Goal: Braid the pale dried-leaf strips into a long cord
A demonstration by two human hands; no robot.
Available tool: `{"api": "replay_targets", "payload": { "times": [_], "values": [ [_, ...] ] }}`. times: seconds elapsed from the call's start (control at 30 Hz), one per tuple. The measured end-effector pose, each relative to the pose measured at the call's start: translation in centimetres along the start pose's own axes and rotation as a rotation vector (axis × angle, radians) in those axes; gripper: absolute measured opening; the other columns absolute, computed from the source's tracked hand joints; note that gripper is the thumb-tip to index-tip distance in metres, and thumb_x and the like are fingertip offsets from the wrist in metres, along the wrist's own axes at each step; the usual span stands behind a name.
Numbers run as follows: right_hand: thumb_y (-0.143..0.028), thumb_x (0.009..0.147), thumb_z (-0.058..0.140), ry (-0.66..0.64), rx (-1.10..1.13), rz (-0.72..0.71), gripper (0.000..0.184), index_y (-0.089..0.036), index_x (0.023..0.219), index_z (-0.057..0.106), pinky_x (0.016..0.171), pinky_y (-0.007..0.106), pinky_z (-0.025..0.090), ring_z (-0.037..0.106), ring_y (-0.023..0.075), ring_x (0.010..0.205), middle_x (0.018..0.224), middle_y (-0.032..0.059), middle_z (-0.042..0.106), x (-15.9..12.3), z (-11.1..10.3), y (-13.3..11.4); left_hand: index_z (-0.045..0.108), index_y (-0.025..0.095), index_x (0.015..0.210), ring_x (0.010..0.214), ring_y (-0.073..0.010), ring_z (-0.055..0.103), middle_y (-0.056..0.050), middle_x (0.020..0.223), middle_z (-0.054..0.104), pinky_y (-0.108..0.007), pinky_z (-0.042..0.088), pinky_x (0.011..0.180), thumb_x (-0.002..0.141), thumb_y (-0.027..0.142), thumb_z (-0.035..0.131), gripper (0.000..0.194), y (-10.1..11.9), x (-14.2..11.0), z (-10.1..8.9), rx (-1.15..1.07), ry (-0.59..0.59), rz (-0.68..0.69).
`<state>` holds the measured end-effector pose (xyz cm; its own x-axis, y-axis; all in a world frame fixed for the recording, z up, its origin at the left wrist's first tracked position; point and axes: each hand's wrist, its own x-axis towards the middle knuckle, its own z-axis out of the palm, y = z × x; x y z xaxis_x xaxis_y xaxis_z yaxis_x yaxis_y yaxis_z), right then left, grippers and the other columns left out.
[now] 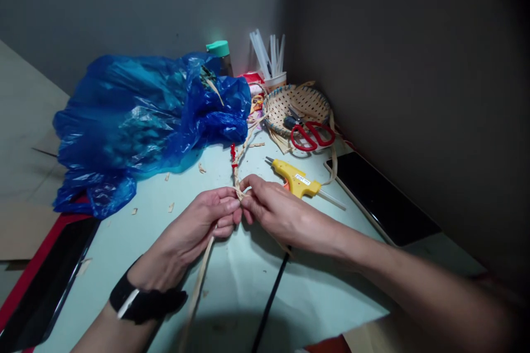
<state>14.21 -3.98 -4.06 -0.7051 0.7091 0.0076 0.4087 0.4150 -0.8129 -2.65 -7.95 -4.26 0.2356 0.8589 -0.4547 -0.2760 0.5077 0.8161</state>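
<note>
Head view: left hand [209, 212] and right hand [269, 207] are pinching a thin beige fibre braid [237, 178], fingertips closed.
Mid pale-green table [232, 281], far part is looking plaited; flat beige strip [202, 273] is trailing loose toward near edge.

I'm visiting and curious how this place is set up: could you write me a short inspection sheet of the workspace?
Surface: pale table, small scraps scattered on it.
Things in hand: pale braided strand, partly hidden.
Clutter: blue plastic bag, woven basket, red-handled scissors overlapping the basket in view, yellow glue gun, dark-screened device.
Hands: left hand and right hand close together, both pinching the braided strand.
Cables: dark cord-like line below the right forearm; cannot tell whether it is a cable.
Surroundings: grey wall behind, darker towards the right.
</note>
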Motion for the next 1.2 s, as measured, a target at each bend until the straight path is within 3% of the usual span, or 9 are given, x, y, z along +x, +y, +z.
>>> {"api": "replay_targets", "payload": {
  "times": [0.17, 0.37, 0.47, 0.63, 0.73, 0.87, 1.03, 1.1, 1.2],
  "values": [
    [-0.019, 0.090, 0.041, 0.010, -0.185, 0.042, 0.013, -0.014, 0.101, 0.046, 0.058, 0.026, 0.034, 0.058, 0.0162, 0.066, 0.079, 0.0059, 0.064, -0.4, 0.0, -0.6, 0.060, 0.012, 0.076, 0.044, -0.0020, 0.024, 0.003, 0.059, 0.051, -0.017, 0.013, 0.041, 0.078, 0.025, 0.068, 0.015, -0.8, -0.3, 0.5, 0.146, 0.162, 0.049],
    [-0.010, 0.079, 0.047, -0.036, -0.632, 0.005, 0.027, -0.009, 0.105, 0.052, 0.053, 0.030, 0.022, 0.061, 0.0235, 0.064, 0.072, 0.0100, 0.066, -0.8, 0.4, -1.3, 0.056, 0.016, 0.059, 0.053, -0.0103, 0.041, 0.003, 0.053, 0.050, -0.023, 0.029, 0.053, 0.081, 0.030, 0.058, 0.026, -1.4, -0.4, 1.1, 0.692, 0.391, 0.264],
    [-0.014, 0.084, 0.045, 0.006, -0.684, -0.007, 0.019, -0.013, 0.098, 0.057, 0.053, 0.031, 0.020, 0.061, 0.0223, 0.061, 0.067, 0.0092, 0.064, -0.8, 0.1, -1.5, 0.057, 0.018, 0.057, 0.057, -0.0140, 0.047, 0.001, 0.054, 0.055, -0.026, 0.033, 0.059, 0.081, 0.031, 0.057, 0.027, -1.3, -0.7, 1.4, 0.792, 0.426, 0.302],
    [-0.030, 0.091, 0.042, 0.005, -0.518, 0.044, 0.028, -0.016, 0.073, 0.058, 0.050, 0.031, 0.017, 0.051, 0.0148, 0.051, 0.059, 0.0059, 0.059, -0.6, -0.4, -1.6, 0.066, 0.017, 0.061, 0.065, -0.0181, 0.057, -0.003, 0.062, 0.065, -0.028, 0.040, 0.067, 0.078, 0.029, 0.061, 0.021, -1.3, -0.7, 1.6, 0.661, 0.427, 0.304],
    [-0.030, 0.094, 0.037, 0.010, -0.453, 0.035, 0.033, -0.016, 0.071, 0.056, 0.051, 0.030, 0.020, 0.047, 0.0123, 0.049, 0.058, 0.0043, 0.056, -0.8, 0.2, -1.7, 0.069, 0.015, 0.067, 0.059, -0.0148, 0.053, 0.000, 0.055, 0.059, -0.025, 0.039, 0.060, 0.075, 0.026, 0.064, 0.015, -1.6, -0.6, 1.6, 0.483, 0.427, 0.270],
    [-0.022, 0.090, 0.040, -0.011, -0.636, -0.001, 0.023, -0.012, 0.088, 0.060, 0.050, 0.031, 0.018, 0.055, 0.0185, 0.053, 0.063, 0.0082, 0.062, -1.3, 1.8, -1.8, 0.068, 0.014, 0.073, 0.045, -0.0069, 0.029, 0.007, 0.044, 0.039, -0.020, 0.020, 0.047, 0.079, 0.032, 0.063, 0.019, -2.0, -0.8, 1.5, 0.258, 0.361, 0.187],
    [-0.014, 0.075, 0.056, -0.116, -0.754, -0.064, 0.038, -0.006, 0.113, 0.056, 0.049, 0.030, 0.018, 0.060, 0.0226, 0.056, 0.076, 0.0113, 0.068, -1.5, 2.0, -2.1, 0.070, 0.013, 0.082, 0.046, -0.0053, 0.030, 0.004, 0.049, 0.045, -0.019, 0.017, 0.044, 0.079, 0.034, 0.065, 0.021, -1.8, -1.0, 1.1, 0.149, 0.257, 0.177],
    [-0.024, 0.084, 0.051, -0.069, -0.648, -0.056, 0.024, -0.012, 0.103, 0.061, 0.050, 0.030, 0.022, 0.060, 0.0207, 0.056, 0.073, 0.0086, 0.068, -1.4, 1.1, -2.4, 0.070, 0.013, 0.083, 0.045, -0.0045, 0.029, 0.004, 0.050, 0.047, -0.018, 0.017, 0.043, 0.078, 0.031, 0.067, 0.019, -1.5, -1.0, 1.0, 0.147, 0.264, 0.163],
    [-0.040, 0.093, 0.042, 0.135, -0.435, 0.003, 0.030, -0.017, 0.087, 0.061, 0.057, 0.029, 0.030, 0.058, 0.0171, 0.062, 0.072, 0.0057, 0.066, -1.0, -0.9, -2.5, 0.071, 0.014, 0.083, 0.044, -0.0047, 0.026, 0.006, 0.047, 0.042, -0.019, 0.019, 0.044, 0.079, 0.032, 0.067, 0.019, -1.0, -1.1, 0.8, 0.159, 0.251, 0.159]
  ]
}}
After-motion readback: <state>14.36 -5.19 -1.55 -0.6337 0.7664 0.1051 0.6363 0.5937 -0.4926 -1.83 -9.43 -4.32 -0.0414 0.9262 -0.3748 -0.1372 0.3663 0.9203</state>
